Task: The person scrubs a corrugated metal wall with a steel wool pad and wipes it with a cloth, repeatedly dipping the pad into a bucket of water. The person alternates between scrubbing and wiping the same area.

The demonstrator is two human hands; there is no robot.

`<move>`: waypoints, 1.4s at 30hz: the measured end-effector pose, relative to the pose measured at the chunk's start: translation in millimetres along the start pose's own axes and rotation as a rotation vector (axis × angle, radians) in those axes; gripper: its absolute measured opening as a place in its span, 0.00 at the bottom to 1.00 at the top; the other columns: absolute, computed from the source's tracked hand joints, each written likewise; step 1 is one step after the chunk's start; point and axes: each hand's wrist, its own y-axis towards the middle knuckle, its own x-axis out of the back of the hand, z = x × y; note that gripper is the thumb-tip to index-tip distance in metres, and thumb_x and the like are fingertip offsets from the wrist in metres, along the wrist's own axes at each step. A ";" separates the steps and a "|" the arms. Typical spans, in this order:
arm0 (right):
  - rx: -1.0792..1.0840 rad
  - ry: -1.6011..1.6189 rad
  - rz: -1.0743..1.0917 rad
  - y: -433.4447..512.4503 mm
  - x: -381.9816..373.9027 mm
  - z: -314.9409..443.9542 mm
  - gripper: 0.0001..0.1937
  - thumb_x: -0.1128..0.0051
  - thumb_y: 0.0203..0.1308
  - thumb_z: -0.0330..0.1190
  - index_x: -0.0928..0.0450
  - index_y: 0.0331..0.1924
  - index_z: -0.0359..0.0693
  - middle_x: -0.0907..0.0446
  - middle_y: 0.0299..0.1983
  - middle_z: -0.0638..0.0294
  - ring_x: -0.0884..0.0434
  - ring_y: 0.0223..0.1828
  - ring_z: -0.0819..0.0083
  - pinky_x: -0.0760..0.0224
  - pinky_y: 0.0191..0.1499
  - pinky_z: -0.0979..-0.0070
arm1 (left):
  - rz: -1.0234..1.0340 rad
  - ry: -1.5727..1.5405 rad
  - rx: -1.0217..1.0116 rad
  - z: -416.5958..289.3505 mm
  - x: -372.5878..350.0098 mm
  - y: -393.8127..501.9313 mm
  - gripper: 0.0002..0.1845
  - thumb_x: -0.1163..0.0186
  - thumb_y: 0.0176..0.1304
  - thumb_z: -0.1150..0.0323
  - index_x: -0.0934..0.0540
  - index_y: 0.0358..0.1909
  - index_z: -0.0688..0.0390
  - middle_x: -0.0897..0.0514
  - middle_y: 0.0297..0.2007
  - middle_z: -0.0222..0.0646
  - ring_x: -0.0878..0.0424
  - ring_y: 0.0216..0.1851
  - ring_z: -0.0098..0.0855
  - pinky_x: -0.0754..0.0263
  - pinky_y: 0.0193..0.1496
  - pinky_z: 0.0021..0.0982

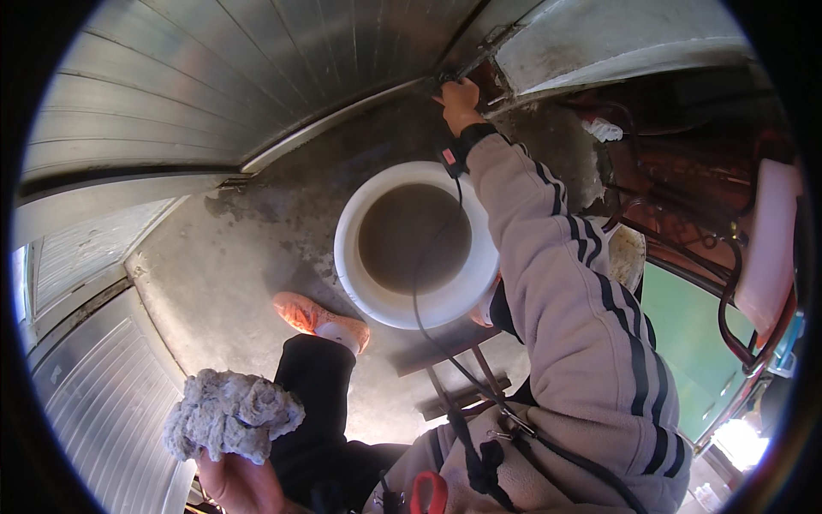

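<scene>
At the lower left, my left hand (pixel 239 483) grips a bunched, shaggy grey rag (pixel 231 414) and holds it up. My right arm stretches far forward, and my right hand (pixel 461 103) is low in the corner by the foot of the metal door panel (pixel 302 58). Its fingers are at a small dark thing (pixel 445 78), too dim to make out, and whether they grip it is unclear. A round white tub (pixel 352 263) of murky brown water (pixel 411 238) stands on the floor between my feet, partly beneath my right sleeve.
A black cable (pixel 443 350) runs from my wrist device (pixel 452 162) across the tub to my waist. Below the tub is a low wooden stool (pixel 443 360). Chair frames (pixel 725 257) and a green panel (pixel 681 334) stand on the right. Stained concrete floor (pixel 212 263) lies at left.
</scene>
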 end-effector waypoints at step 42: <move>0.077 -0.403 0.351 29.4 0.8 -16.7 0.11 0.49 0.69 0.21 0.23 0.53 0.31 0.20 0.45 0.58 0.15 0.48 0.61 0.12 0.55 0.59 | 0.024 0.049 -0.010 3.7 -16.0 3.0 0.30 0.50 0.72 0.81 0.39 0.75 0.70 0.35 0.74 0.52 0.35 0.75 0.46 0.45 0.80 0.53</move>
